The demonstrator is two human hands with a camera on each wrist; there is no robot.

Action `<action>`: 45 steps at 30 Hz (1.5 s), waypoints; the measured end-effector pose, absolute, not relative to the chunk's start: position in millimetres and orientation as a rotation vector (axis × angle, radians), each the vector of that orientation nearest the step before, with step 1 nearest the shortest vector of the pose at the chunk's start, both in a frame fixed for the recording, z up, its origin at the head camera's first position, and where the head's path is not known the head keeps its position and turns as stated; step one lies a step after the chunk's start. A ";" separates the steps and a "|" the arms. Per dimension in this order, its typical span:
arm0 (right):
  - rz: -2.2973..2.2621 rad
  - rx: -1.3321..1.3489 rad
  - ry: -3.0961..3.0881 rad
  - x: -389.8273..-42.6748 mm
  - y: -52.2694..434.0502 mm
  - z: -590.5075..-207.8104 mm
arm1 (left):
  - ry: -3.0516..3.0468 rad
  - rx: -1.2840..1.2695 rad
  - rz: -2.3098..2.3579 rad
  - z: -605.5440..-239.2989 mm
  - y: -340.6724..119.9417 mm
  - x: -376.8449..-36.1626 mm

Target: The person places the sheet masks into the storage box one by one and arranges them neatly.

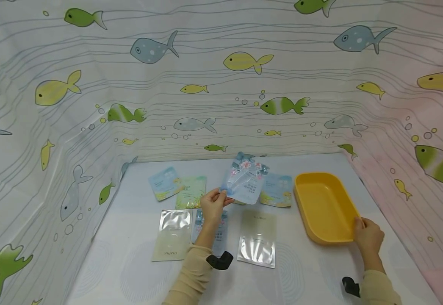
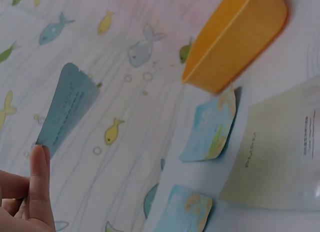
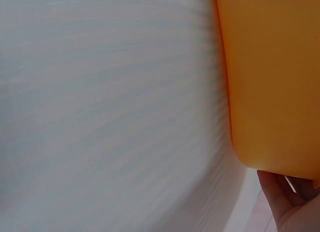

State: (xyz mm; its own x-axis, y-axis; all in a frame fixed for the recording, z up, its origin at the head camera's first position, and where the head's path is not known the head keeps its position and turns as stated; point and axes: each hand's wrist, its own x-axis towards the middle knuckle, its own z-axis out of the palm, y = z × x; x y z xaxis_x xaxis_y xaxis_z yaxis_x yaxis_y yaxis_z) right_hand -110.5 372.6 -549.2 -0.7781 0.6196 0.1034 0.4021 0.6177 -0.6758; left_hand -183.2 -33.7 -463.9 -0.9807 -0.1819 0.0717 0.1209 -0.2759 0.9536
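One yellow tray (image 1: pixel 328 207), the landmark here, on the white worktop (image 1: pixel 305 279); nothing visible inside it. Two hands at work, both pinching.

Right hand (image 1: pixel 369 235): at the tray's near right corner, thumb and fingers closed over the rim; the right wrist view shows fingers against the outside wall.

Left hand (image 1: pixel 214 203): left of the tray, thumb and fingers pinching one corner of the raised flowered packet (image 1: pixel 246 182), pale blue with pink blossoms. That packet is held up off the worktop, left of the tray's far half.

Packets: eight seen, one in hand, seven lying, all left of the tray. Far row, counting away from the tray: one blue packet (image 1: pixel 278 195) just beside it; one packet mostly hidden (image 1: pixel 239 202), only an edge showing below the raised one; one green packet (image 1: pixel 192 195); one second blue packet (image 1: pixel 164 184), farthest out, a corner meeting the green one. Near row, same order: one silver-ended packet (image 1: pixel 257 237), shiny end toward the wearer; one lying flowered packet (image 1: pixel 220 235), partly covered by the left forearm; one second silver-ended packet (image 1: pixel 173 235), shiny end away.

Fish-printed backdrop (image 1: pixel 214 106) rises beyond the tray. Sleeves: two, beige.
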 end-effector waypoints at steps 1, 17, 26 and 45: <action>0.934 -0.818 -2.514 -110.6 372.5 -549.1 | -1.760 0.068 -2.374 -463.7 -29.5 -183.4; 1.002 -0.869 -2.553 -109.9 373.4 -545.5 | -1.842 -0.018 -2.512 -468.0 49.8 -177.5; 0.992 -0.859 -2.539 -109.5 372.8 -549.5 | -1.893 -0.017 -2.544 -486.4 86.0 -178.1; 0.955 -0.831 -2.543 -109.3 371.2 -549.2 | -1.979 0.047 -2.429 -501.9 133.1 -164.1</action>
